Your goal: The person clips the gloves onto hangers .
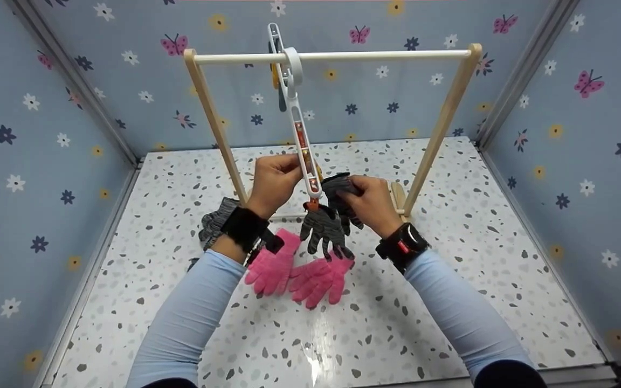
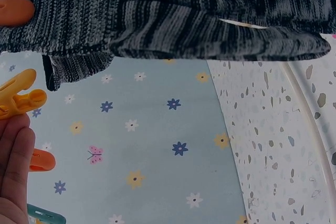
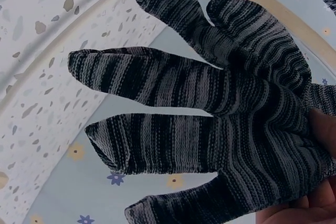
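From the rack's rod hangs a white clip hanger [image 1: 293, 102] with coloured clips along it. A grey-and-black striped knit glove [image 1: 324, 229] dangles from the orange clip [image 1: 312, 205] at its near end. My left hand [image 1: 274, 180] reaches to the hanger's left side, fingers partly behind it. In the left wrist view those fingers pinch a yellow clip [image 2: 21, 95]. My right hand [image 1: 372, 202] pinches a second striped glove [image 3: 257, 124] near its cuff, just right of the hanger, with the glove's fingers hanging down.
Two pink gloves [image 1: 273, 267] lie on the speckled table [image 1: 397, 334] below the hanger. More striped gloves [image 1: 214, 222] lie by the left leg of the wooden rack [image 1: 440, 134]. A beige item [image 1: 398, 195] is beside the right leg. Patterned walls [image 1: 46, 161] enclose the table.
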Motion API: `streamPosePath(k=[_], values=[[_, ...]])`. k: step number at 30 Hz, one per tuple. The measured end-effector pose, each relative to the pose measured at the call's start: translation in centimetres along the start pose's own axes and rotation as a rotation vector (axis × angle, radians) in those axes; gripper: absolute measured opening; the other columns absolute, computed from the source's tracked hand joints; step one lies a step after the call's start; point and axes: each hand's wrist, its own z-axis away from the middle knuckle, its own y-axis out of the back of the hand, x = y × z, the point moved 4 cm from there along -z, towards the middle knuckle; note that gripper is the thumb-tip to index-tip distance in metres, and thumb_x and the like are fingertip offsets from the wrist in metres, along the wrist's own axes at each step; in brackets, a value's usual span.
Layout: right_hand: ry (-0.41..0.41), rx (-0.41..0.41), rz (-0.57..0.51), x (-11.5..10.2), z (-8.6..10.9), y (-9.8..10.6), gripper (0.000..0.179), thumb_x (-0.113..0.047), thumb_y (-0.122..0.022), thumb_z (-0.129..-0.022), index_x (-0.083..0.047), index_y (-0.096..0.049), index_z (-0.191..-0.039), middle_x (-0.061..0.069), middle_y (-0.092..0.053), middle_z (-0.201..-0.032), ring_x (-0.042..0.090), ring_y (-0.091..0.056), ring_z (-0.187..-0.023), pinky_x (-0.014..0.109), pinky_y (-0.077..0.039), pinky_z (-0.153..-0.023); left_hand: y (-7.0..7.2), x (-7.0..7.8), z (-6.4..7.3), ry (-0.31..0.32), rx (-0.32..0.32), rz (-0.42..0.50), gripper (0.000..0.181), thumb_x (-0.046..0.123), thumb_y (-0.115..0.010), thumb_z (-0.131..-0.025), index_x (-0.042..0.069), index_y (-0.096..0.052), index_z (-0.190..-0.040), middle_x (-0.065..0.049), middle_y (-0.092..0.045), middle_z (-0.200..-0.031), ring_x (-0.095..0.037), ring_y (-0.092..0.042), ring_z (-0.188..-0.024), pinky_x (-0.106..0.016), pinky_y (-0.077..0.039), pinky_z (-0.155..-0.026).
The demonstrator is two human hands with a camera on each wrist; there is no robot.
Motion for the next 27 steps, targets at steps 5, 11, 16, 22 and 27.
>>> streamPosePath(k=[5, 11, 16, 22, 27], values=[[0.035, 0.013, 0.010, -0.4, -0.2, -0.2, 0.020, -0.008, -0.085, -0.091, 0.001, -0.073, -0.079, 0.008, -0.070, -0.075, 0.017, -0.054, -0.069, 0.029, -0.041, -0.064, 0.0, 0.1, 0.0, -0.012, -0.003, -0.016, 0.008, -0.005, -0.076, -0.092, -0.009, -0.083, -0.092, -0.023, -0.079, -0.082, 0.007, -0.062, -0.067, -0.015, -0.049, -0.065], [0.048, 0.019, 0.018, -0.8, -0.4, -0.3, 0.018, -0.008, -0.086, -0.090, 0.001, -0.074, -0.080, 0.010, -0.074, -0.078, 0.020, -0.058, -0.070, 0.030, -0.043, -0.066, 0.0, 0.1, 0.1, -0.011, 0.004, -0.013, 0.008, -0.008, -0.075, -0.091, -0.010, -0.082, -0.091, -0.021, -0.078, -0.079, 0.006, -0.060, -0.065, -0.015, -0.047, -0.064], [0.047, 0.012, 0.018, -1.0, -0.6, -0.5, 0.015, -0.008, -0.086, -0.090, 0.001, -0.076, -0.083, 0.014, -0.079, -0.085, 0.022, -0.063, -0.073, 0.032, -0.046, -0.069, 0.0, 0.1, 0.0, -0.001, 0.010, -0.008, 0.007, -0.008, -0.076, -0.090, -0.012, -0.082, -0.091, -0.025, -0.076, -0.080, 0.007, -0.059, -0.064, -0.014, -0.047, -0.063], [0.048, 0.001, -0.002, -1.5, -0.7, -0.6, 0.011, -0.008, -0.084, -0.092, 0.002, -0.079, -0.089, 0.017, -0.081, -0.090, 0.030, -0.071, -0.078, 0.037, -0.052, -0.072, 0.0, 0.0, 0.0, -0.003, 0.002, 0.000, 0.009, -0.006, -0.076, -0.090, -0.011, -0.082, -0.092, -0.028, -0.077, -0.082, 0.009, -0.061, -0.066, -0.014, -0.049, -0.065], [0.055, 0.003, 0.001, -1.8, -0.8, -0.7, 0.015, -0.008, -0.084, -0.092, 0.002, -0.076, -0.085, 0.016, -0.080, -0.086, 0.028, -0.069, -0.075, 0.037, -0.052, -0.071, 0.0, 0.2, 0.1, -0.005, -0.004, 0.009, 0.008, -0.009, -0.074, -0.090, -0.012, -0.081, -0.091, -0.027, -0.077, -0.081, 0.007, -0.060, -0.065, -0.014, -0.049, -0.064]])
